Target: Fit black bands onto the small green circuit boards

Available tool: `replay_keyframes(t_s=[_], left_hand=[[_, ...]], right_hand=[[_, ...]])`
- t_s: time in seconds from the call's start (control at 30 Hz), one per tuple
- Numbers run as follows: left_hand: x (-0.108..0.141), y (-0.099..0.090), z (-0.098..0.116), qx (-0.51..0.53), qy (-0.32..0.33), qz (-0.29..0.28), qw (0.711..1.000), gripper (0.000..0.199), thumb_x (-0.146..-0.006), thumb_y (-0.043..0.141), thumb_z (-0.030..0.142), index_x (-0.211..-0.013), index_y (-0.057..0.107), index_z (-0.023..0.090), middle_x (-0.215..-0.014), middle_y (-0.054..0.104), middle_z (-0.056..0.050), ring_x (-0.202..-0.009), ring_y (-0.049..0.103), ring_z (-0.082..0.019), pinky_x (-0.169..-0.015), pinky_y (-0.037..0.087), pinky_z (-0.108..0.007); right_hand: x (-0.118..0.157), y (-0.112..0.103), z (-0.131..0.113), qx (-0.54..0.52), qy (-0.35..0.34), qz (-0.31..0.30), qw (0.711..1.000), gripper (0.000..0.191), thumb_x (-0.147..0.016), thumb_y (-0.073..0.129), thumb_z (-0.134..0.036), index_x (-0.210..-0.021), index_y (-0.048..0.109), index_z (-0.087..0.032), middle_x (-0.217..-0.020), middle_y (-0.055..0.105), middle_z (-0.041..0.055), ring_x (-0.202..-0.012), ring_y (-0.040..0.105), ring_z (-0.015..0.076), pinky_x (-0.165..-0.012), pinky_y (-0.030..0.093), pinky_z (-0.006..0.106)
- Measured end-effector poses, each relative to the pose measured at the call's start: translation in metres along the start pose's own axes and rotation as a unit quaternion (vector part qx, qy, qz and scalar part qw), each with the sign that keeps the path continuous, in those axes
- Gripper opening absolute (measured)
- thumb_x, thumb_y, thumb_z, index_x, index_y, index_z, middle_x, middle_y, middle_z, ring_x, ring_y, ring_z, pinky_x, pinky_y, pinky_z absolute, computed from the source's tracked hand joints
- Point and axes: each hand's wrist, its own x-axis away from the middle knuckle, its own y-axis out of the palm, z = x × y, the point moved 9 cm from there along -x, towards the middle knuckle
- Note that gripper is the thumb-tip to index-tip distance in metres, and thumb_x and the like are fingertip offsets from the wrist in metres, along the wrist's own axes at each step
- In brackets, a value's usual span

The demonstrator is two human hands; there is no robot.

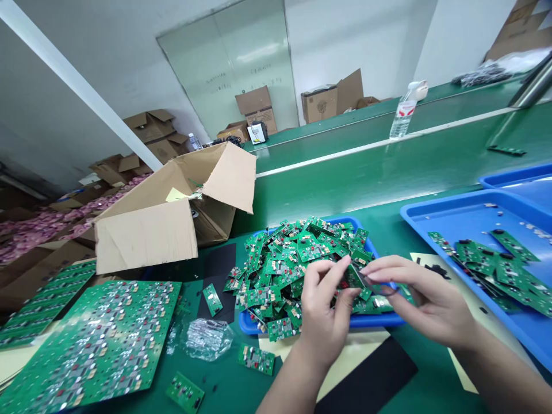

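Between thumb and fingers, my left hand (324, 302) grips a small green circuit board (356, 278), which is tilted on edge over the heap. Close to that board's right side, my right hand (426, 296) has thumb and fingers curled around a small dark thing (383, 288), too blurred to name. Beneath both hands is a blue tray (254, 326) piled high with small circuit boards (280, 259). Loose boards lie to its left, among them a board (256, 359) near the tray's front corner and a board (212, 300) on black sheet.
Large uncut board panels (99, 339) lie at left, beside a crumpled clear plastic bag (207, 338). An open cardboard box (146, 236) stands behind them. At right, another blue tray (457, 215) holds several boards. A water bottle (402, 118) stands at the back.
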Motion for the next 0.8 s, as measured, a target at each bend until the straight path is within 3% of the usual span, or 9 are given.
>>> replay_keyframes(t_s=[0.1,0.17,0.33,0.47,0.6,0.8], left_hand=[[0.0,-0.013,0.01,-0.074,0.069,0.063,0.993,0.045,-0.084,0.055,0.009,-0.127,0.051,0.023,-0.106,0.054,-0.008,-0.109,0.054,-0.023,-0.096,0.048,-0.044],[0.002,-0.014,0.015,-0.121,0.106,0.076,0.984,0.045,-0.082,0.055,0.005,-0.124,0.054,0.022,-0.104,0.055,-0.008,-0.114,0.052,-0.025,-0.099,0.044,-0.05],[0.002,-0.01,0.021,-0.16,0.141,0.07,0.975,0.044,-0.081,0.054,0.001,-0.119,0.057,0.021,-0.103,0.055,-0.008,-0.115,0.052,-0.025,-0.098,0.046,-0.051],[0.0,-0.01,0.019,-0.114,0.131,0.072,0.982,0.04,-0.081,0.058,0.005,-0.119,0.057,0.018,-0.1,0.059,-0.008,-0.106,0.058,-0.022,-0.092,0.052,-0.041],[-0.002,-0.007,0.014,-0.064,0.097,0.053,0.992,0.042,-0.08,0.065,0.011,-0.12,0.057,0.019,-0.092,0.064,-0.006,-0.089,0.063,-0.017,-0.076,0.056,-0.029],[-0.005,-0.003,0.002,0.016,0.022,0.012,1.0,0.033,-0.076,0.07,0.022,-0.109,0.065,0.019,-0.082,0.068,-0.005,-0.072,0.063,-0.014,-0.065,0.055,-0.025]], right_hand=[[0.004,0.007,0.02,-0.128,0.12,-0.017,0.984,0.017,-0.089,0.052,-0.027,-0.1,0.066,-0.022,-0.089,0.067,0.0079,-0.075,0.066,0.0178,-0.066,0.057,0.028],[0.008,0.019,0.027,-0.215,0.177,-0.046,0.959,0.023,-0.09,0.052,-0.037,-0.089,0.066,-0.019,-0.077,0.065,0.0065,-0.067,0.065,0.0173,-0.061,0.057,0.028],[0.01,0.034,0.028,-0.316,0.229,-0.082,0.917,0.024,-0.087,0.057,-0.038,-0.075,0.064,-0.018,-0.068,0.061,0.0025,-0.061,0.06,0.0131,-0.061,0.053,0.025],[0.015,0.038,0.034,-0.324,0.277,-0.09,0.9,0.024,-0.086,0.06,-0.033,-0.069,0.061,-0.016,-0.068,0.062,0.0026,-0.06,0.06,0.0115,-0.061,0.052,0.023],[0.019,0.043,0.037,-0.351,0.316,-0.105,0.875,0.028,-0.083,0.063,-0.038,-0.067,0.056,-0.015,-0.063,0.06,0.0024,-0.054,0.058,0.0114,-0.055,0.051,0.024],[0.018,0.046,0.038,-0.371,0.337,-0.112,0.858,0.034,-0.078,0.065,-0.043,-0.063,0.052,-0.016,-0.056,0.054,-0.0005,-0.047,0.052,0.0098,-0.048,0.048,0.023]])
